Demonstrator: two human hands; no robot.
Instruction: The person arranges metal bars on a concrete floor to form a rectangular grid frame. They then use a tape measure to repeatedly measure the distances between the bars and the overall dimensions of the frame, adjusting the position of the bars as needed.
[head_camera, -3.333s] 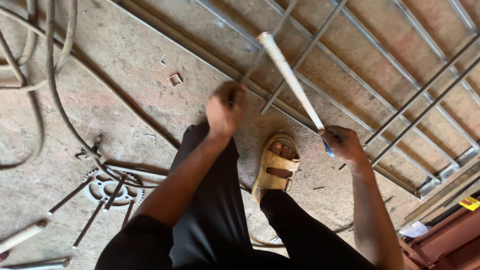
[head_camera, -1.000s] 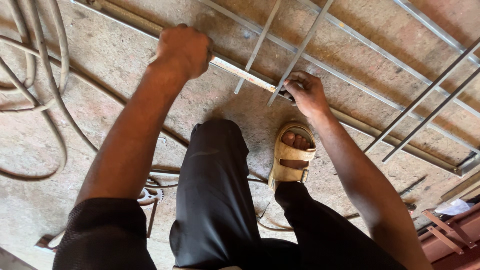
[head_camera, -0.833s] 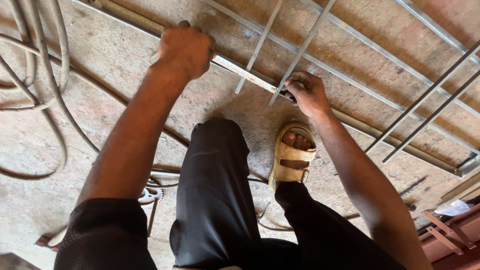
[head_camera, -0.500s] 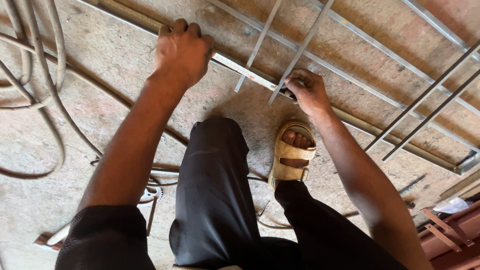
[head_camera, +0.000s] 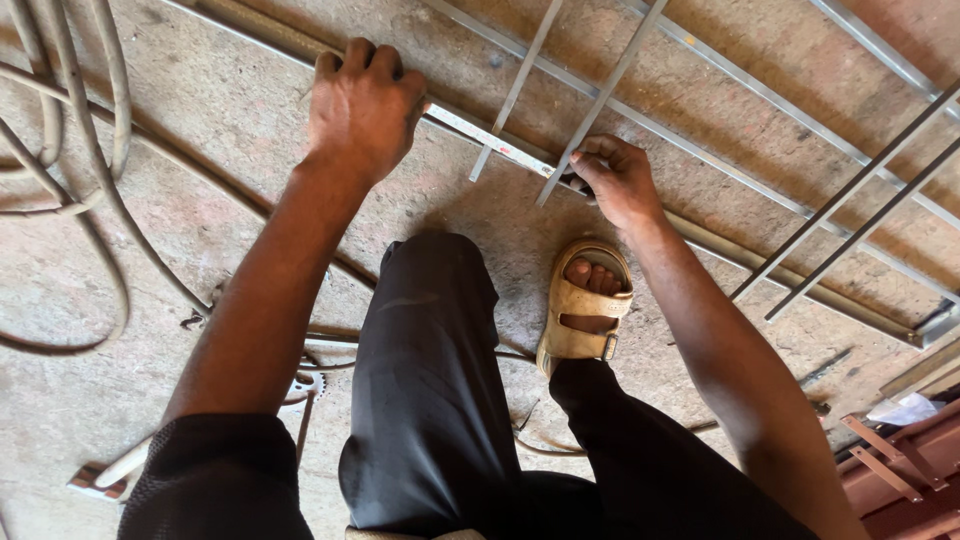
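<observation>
Head view is looking down on a rough, stained concrete floor (head_camera: 160, 230) in what is looking like a metal workshop. A welded metal frame (head_camera: 700, 130) of thin bars is lying flat across the upper part of the floor, its long bottom rail (head_camera: 790, 275) running diagonally from upper left to lower right. Grey hoses or cables (head_camera: 70, 170) are looping over the floor at the left. A reddish metal piece (head_camera: 890, 480) is showing in the lower right corner, with a crumpled bit of white paper (head_camera: 905, 410) lying just beside it; no label or sign is readable anywhere.

The left hand (head_camera: 365, 105) is pressing palm down on the rail, fingers curled over its far edge, holding one end of a flat steel ruler (head_camera: 490, 140) against it. The right hand (head_camera: 620, 180) is pinching the other end of the ruler between thumb and fingers, right where a slanted frame bar (head_camera: 605, 95) is meeting the rail. The ruler is lying along the rail between the two hands. A foot in a tan sandal (head_camera: 585, 310) is resting on the floor just below the right hand.
</observation>
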